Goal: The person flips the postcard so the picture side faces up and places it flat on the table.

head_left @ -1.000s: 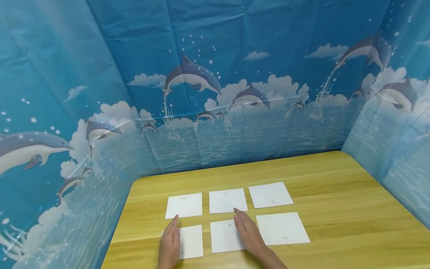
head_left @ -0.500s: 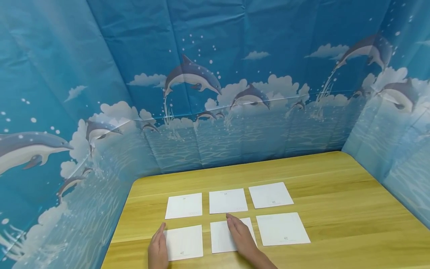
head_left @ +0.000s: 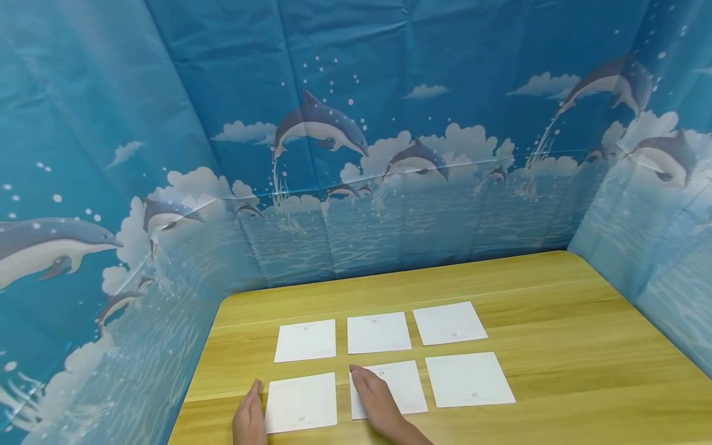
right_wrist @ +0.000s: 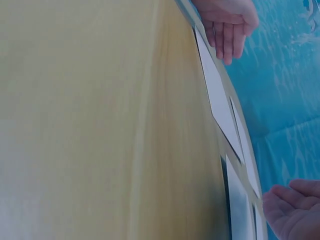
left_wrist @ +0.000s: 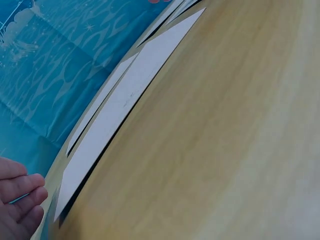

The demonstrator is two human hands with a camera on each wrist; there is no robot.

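Several white cards lie flat in two rows on the table. My left hand (head_left: 249,417) is beside the left edge of the front left card (head_left: 301,403), its fingers extended, holding nothing. In the right wrist view the left hand (right_wrist: 227,25) shows with straight fingers. Over the left part of the front middle card (head_left: 405,386) is my right hand (head_left: 379,403), partly covering it. Its fingers are loosely bent around nothing in the right wrist view, where the hand (right_wrist: 295,210) appears at the lower right. Whether it touches the card I cannot tell.
The other cards are the front right card (head_left: 470,380), back left card (head_left: 306,341), back middle card (head_left: 379,334) and back right card (head_left: 449,323). Beneath them is a yellow wood-grain table (head_left: 584,346). A blue dolphin-print curtain (head_left: 356,235) stands along its back and sides.
Both hands have moved left. The left hand has slid off the front left card to its outer side; the right has shifted across the front middle card toward its left edge. The cards stay put.
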